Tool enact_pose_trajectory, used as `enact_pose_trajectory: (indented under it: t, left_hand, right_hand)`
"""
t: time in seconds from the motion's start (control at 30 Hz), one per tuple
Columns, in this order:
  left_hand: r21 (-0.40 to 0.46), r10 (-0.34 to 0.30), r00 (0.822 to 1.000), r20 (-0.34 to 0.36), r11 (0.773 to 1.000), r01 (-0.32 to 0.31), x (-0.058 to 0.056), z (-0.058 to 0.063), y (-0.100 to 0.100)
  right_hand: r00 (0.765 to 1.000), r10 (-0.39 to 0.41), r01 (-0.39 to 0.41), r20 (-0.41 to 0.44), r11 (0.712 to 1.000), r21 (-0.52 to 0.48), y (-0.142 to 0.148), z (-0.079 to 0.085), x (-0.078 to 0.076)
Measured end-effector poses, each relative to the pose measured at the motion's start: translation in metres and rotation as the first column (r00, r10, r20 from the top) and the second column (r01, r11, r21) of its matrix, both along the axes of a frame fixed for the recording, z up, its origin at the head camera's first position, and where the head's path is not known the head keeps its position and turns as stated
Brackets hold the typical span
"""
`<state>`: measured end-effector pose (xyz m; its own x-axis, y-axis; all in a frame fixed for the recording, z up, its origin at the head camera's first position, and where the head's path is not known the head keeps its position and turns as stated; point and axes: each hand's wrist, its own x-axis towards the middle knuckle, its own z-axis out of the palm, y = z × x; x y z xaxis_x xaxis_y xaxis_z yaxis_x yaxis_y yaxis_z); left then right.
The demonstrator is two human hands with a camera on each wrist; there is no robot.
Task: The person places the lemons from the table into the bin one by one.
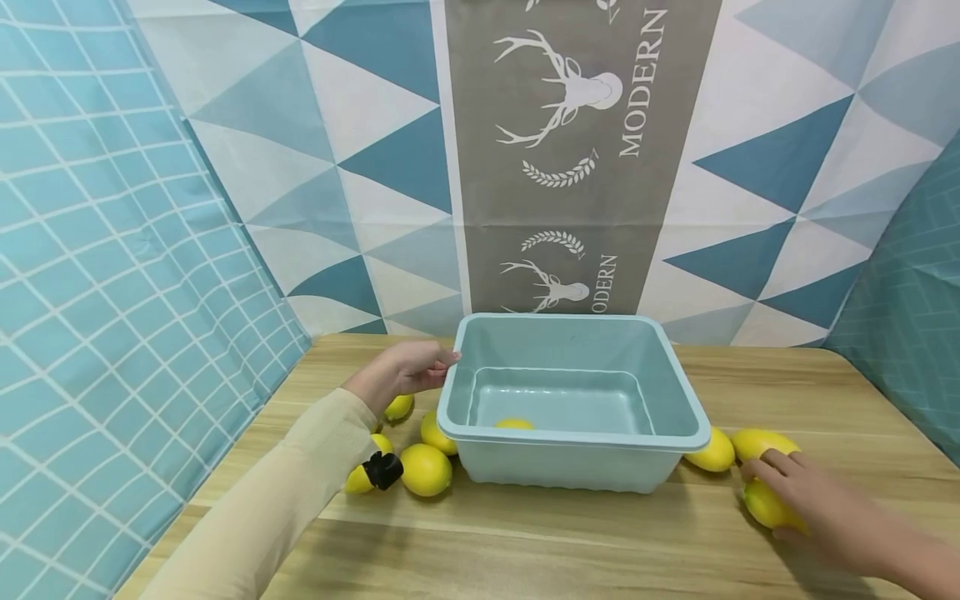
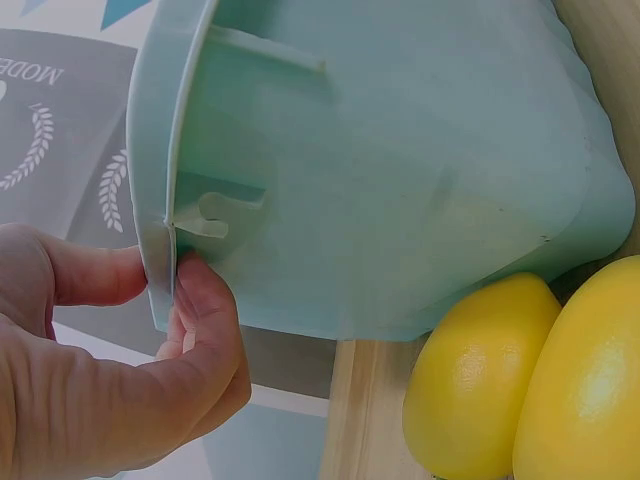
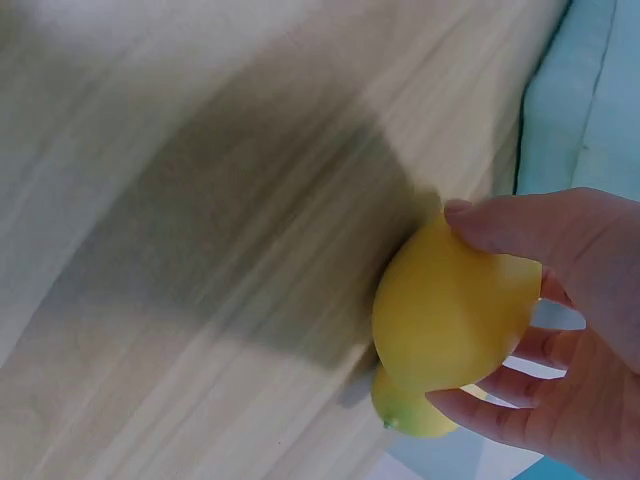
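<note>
A pale blue-green plastic tub (image 1: 570,463) stands on the wooden table, with one lemon (image 1: 515,423) showing inside behind its front rim. My left hand (image 1: 414,365) pinches the tub's left rim between thumb and fingers; in the left wrist view, the thumb (image 2: 98,275) lies on the outer face and the fingertips tuck under the edge. To the right of the tub, my right hand (image 1: 828,510) holds a lemon (image 3: 455,305), thumb on one side and fingers curled round the other. Another lemon (image 1: 763,442) lies just behind it, partly covered by the hand.
Beside the tub's right wall lies a lemon (image 1: 712,452). Several more lemons (image 1: 426,470) lie left of the tub, some hidden by my left sleeve (image 1: 281,479). A patterned cloth wall (image 1: 390,167) rises behind the wooden table (image 1: 480,550).
</note>
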<state>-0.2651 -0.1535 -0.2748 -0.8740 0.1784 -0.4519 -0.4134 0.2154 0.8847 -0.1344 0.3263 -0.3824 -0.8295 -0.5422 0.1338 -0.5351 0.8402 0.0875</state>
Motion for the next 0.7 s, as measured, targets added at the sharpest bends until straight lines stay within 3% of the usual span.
enact_pose_trajectory:
  t: [0.23, 0.47, 0.7]
  left_hand:
    - [0.003, -0.013, 1.000, -0.004, 1.000, 0.013, 0.000, 0.001, 0.001]
    - [-0.021, -0.019, 1.000, 0.009, 1.000, 0.019, 0.000, 0.002, -0.002]
    - [-0.023, -0.022, 1.000, 0.009, 0.999, 0.022, -0.001, 0.001, -0.001]
  right_hand:
    - [0.987, 0.145, -0.148, -0.073, 0.988, -0.041, 0.005, -0.005, -0.001]
    - [0.982, 0.187, -0.186, 0.002, 0.980, -0.070, 0.010, -0.004, -0.002]
    - [0.963, 0.268, -0.266, 0.001, 0.958, -0.109, 0.011, 0.000, -0.003]
